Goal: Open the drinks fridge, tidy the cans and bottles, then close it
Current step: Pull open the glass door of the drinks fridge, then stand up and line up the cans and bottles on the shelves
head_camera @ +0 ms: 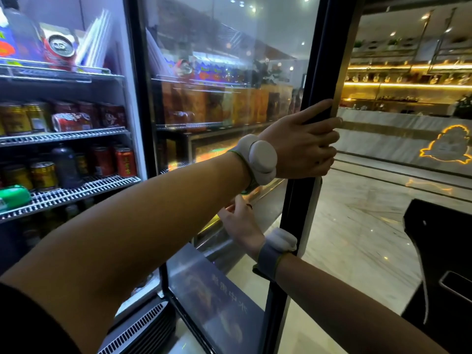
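Note:
The drinks fridge stands open, its glass door (224, 103) swung out in front of me. My left hand (306, 144) is shut on the door's black free edge (324, 72). My right hand (241, 223) lies flat with fingers apart on the far side of the glass, low down and seen through the pane. On the wire shelves (76, 135) at the left stand red and yellow cans. One red can (71, 121) lies on its side on the middle shelf. A green can (14, 196) lies on its side one shelf lower, near a dark bottle (65, 163).
A red can (59, 51) and white sheets (95, 39) sit on the top shelf. Beyond the door are a marble floor (362, 226), a lit bar counter (408, 134) and a black stand (444, 264) at the right. The fridge's vent grille (143, 325) is at the bottom.

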Available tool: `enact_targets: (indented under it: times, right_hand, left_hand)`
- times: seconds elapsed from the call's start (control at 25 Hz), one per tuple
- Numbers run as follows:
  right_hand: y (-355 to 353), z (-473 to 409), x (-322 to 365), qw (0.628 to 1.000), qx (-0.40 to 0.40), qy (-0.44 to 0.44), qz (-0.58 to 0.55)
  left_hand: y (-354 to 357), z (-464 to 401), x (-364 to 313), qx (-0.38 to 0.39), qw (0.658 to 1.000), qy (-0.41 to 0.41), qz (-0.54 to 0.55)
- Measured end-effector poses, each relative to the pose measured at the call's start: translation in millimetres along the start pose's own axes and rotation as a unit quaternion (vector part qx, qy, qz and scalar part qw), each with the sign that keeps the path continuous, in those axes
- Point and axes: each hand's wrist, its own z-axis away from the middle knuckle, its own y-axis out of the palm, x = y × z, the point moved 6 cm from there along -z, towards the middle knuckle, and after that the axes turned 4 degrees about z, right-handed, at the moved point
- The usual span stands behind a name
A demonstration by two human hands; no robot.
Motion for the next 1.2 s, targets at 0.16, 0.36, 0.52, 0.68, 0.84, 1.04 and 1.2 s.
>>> enact_targets:
  times: [0.16,0.36,0.52,0.68,0.84,1.04,1.2]
  right_hand:
    - [14,-6,-7,0.999,0.020,0.000,0.043]
    - [34,-25,0,0.998,0.019,-0.019,0.055]
    - [64,-35,13,0.998,0.021,-0.055,0.019]
    - [114,-43,33,0.995,0.042,-0.087,-0.022]
    - [176,-54,58,0.987,0.080,-0.131,-0.052]
    - [274,-79,74,0.974,0.138,-0.167,-0.065]
    - [356,-105,71,0.970,0.168,-0.170,-0.042]
  left_hand:
    - [-21,2,-2,-0.084,0.996,0.012,-0.012]
    - [-38,55,35,-0.154,0.975,-0.083,0.140]
    - [-9,155,45,-0.053,0.956,-0.214,0.192]
    - [20,273,35,0.068,0.911,-0.345,0.215]
    - [27,383,35,0.139,0.842,-0.467,0.232]
    - [32,523,27,0.168,0.742,-0.600,0.247]
    - [56,612,5,0.234,0.695,-0.634,0.246]
